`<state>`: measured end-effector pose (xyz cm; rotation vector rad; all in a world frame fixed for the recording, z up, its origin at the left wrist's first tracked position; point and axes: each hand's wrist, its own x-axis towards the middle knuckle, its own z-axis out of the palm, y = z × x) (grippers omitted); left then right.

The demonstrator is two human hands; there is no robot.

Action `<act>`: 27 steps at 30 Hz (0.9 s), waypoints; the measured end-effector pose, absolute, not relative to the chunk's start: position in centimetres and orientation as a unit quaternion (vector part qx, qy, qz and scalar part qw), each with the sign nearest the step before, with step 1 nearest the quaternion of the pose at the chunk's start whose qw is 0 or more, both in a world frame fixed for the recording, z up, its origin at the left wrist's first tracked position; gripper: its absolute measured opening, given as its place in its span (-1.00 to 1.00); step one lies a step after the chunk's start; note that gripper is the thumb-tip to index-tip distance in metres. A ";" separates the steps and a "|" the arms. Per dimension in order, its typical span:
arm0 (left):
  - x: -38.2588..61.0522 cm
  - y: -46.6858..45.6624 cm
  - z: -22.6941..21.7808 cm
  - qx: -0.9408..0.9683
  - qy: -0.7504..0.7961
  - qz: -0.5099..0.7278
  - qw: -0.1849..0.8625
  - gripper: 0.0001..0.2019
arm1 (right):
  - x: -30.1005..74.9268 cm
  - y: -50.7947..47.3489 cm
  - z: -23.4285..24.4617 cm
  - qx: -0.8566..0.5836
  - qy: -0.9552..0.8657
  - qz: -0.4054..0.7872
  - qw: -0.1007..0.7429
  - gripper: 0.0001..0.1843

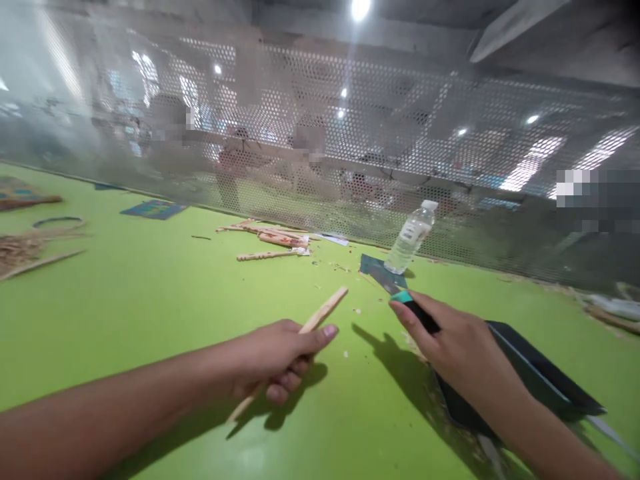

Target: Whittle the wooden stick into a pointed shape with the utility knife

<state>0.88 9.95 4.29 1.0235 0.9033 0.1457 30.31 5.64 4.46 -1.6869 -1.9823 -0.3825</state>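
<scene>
My left hand (287, 357) is closed around a pale, peeled wooden stick (324, 311), its flat end pointing up and away from me and its thinner end showing below my fist. My right hand (453, 340) grips a knife (419, 312) by its black and teal handle. The blade reaches forward and left, over a dark sheet (370, 264) near a water bottle. Stick and knife are apart. Under my right forearm lies a black notebook or case (545, 373), partly covered by the arm.
On the green table (165, 300), a clear plastic bottle (411, 237) stands near a perforated metal screen (320, 133). Carved sticks (270, 255) lie at the back middle. Wood shavings (20, 250) sit at far left, near a coloured sheet (154, 209). People show dimly beyond the screen.
</scene>
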 end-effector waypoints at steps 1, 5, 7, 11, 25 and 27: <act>1.0 9.9 4.2 0.471 0.408 0.060 0.780 -0.29 | 30.3 5.6 4.4 -0.615 -0.729 -0.146 0.263 -0.43; 1.4 9.5 3.7 0.469 0.394 0.065 0.788 -0.28 | 29.6 5.3 3.9 -0.608 -0.736 -0.119 0.273 -0.51; 1.4 9.3 3.5 0.470 0.390 0.077 0.788 -0.28 | 29.1 5.0 3.8 -0.605 -0.743 -0.099 0.269 -0.56; 1.3 9.1 3.6 0.468 0.371 0.090 0.797 -0.29 | 28.3 4.4 3.8 -0.588 -0.755 -0.090 0.275 -0.60; 2.1 8.0 3.2 0.432 0.326 0.202 0.816 -0.85 | 27.2 4.5 2.3 -0.544 -0.800 -0.017 0.253 -0.59; 2.1 8.0 3.1 0.434 0.306 0.198 0.824 -0.84 | 27.1 4.5 2.1 -0.542 -0.802 -0.006 0.251 -0.59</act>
